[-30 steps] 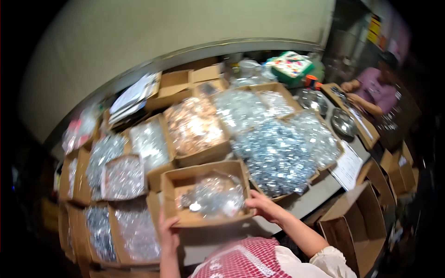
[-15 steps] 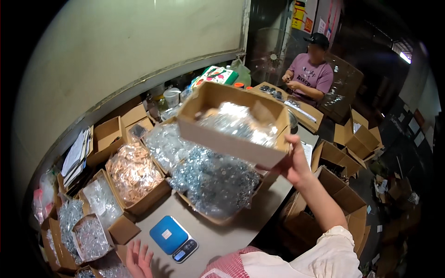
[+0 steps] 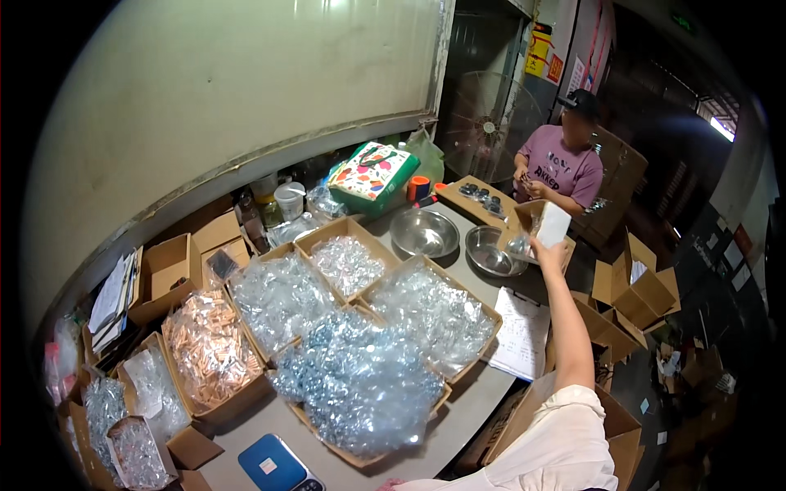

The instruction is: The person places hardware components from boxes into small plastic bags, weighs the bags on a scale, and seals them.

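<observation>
1. Blue-tinted plastic bags form one heap (image 3: pixel 360 385) on the table (image 3: pixel 475 397), spilling over their carton's edges.
2. One right hand (image 3: pixel 547 252) reaches well beyond that heap and to its right. Its fingers are closed around the near, lower part of one small cardboard box (image 3: pixel 555 224).
3. That one box is tilted in the hand, a white face turned up and its open side toward the left; clear plastic shows at the opening. It is up beyond the heap, on the right.
4. The left hand is outside the view, so I cannot tell how its fingers stand.
5. Two steel bowls (image 3: pixel 424 233) sit beyond the heap, the farther-right one just beside the held box.
6. Three lots of clear bags (image 3: pixel 430 315) adjoin the heap: one beyond its left, one straight beyond, one beyond its right.
7. One bag of copper-coloured pieces (image 3: pixel 213 352) lies left of the heap, and one blue scale (image 3: pixel 266 462) is at its near left.
8. One set of papers (image 3: pixel 520 331) lies right of the heap.
9. One co-worker (image 3: pixel 565 155) in a purple shirt is far beyond the heap, to the right, with two hands close together.
</observation>
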A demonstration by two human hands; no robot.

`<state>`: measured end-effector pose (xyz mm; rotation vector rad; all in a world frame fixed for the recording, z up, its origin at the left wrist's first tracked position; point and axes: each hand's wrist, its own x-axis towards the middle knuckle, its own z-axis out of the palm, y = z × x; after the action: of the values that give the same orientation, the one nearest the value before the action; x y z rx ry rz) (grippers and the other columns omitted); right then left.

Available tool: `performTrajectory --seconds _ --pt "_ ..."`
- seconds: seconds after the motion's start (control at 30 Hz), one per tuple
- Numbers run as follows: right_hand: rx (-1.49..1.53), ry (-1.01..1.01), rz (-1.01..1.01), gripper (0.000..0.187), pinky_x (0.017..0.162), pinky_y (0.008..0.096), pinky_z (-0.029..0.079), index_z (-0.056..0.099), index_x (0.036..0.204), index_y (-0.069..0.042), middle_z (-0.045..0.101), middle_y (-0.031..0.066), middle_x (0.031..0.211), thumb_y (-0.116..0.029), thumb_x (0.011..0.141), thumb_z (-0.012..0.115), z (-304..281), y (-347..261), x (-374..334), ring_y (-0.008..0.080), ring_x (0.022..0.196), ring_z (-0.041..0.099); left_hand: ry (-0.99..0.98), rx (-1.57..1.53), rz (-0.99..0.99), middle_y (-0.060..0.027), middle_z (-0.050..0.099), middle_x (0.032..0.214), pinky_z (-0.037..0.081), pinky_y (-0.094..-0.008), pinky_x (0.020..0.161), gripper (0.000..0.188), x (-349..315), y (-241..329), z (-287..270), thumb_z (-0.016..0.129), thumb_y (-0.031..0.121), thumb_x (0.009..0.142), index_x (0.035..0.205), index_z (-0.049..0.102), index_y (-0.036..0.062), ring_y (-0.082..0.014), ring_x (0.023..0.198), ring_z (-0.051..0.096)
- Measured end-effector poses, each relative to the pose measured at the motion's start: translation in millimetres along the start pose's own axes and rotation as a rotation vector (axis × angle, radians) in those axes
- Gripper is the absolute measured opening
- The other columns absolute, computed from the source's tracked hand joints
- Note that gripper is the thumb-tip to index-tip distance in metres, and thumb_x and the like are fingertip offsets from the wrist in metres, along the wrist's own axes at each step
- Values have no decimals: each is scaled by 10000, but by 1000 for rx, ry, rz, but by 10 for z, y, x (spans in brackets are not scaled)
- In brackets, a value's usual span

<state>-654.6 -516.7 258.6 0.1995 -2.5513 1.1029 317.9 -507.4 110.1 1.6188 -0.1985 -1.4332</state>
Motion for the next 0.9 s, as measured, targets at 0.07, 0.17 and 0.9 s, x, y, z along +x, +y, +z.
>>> performTrajectory --seconds 0.07,0.17,0.9 --pt "-122 -77 -92 1063 961 468 456 384 1322 77 435 322 1339 -488 564 869 127 67 0 449 1170 518 -27 82 40 -125 536 1086 496 -494 911 249 -76 -13 125 578 124 850 1083 518 59 -303 1039 531" --pt "-214 -104 -448 957 927 474 470 432 1259 42 494 275 1224 -409 556 899 448 177 16 455 1108 533 13 312 201 -135 535 989 502 -485 850 234 198 -310 -57 569 45 807 1030 502 47 -296 976 537" --pt "104 245 11 786 900 409 483 531 1192 13 554 186 1151 -393 609 867 -545 68 50 337 1048 580 576 1474 1281 -145 538 1317 411 -451 1028 376 -242 -998 304 419 318 1032 1281 582 88 -328 1220 514"
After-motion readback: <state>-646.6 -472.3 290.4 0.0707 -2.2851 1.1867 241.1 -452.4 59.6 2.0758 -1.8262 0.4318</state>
